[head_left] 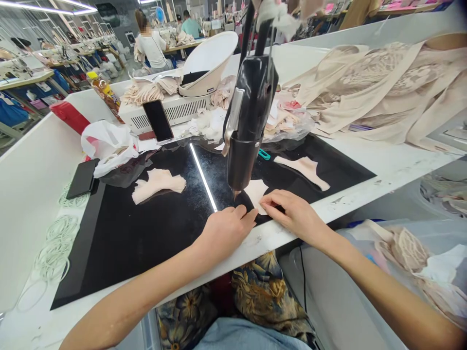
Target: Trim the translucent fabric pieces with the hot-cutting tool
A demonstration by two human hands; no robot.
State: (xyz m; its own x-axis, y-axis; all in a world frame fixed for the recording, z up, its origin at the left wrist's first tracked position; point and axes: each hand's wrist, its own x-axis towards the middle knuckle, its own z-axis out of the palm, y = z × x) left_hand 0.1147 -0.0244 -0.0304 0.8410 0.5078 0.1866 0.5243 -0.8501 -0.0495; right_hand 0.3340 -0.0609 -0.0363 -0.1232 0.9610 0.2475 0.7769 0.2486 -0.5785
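A small beige fabric piece [256,190] lies on the black board [146,243], under and just right of the pointed tip of a black upright machine head [248,126]. My right hand [294,214] pinches the right edge of this piece between thumb and fingers. Curled at its near left corner is my left hand [228,231], its fingertips closed on the edge; the pinch itself is partly hidden. Stacked beige cut pieces [158,184] rest to the left, and another curved beige piece [304,170] lies to the right.
A teal clip [264,154] lies behind the right piece. A phone [158,120] leans on a white vented box [186,109]. Dark phone-like slab [82,179], pale green cord coils [60,238] and a white plastic bag [107,143] sit left. Beige garments [379,92] cover the right rear.
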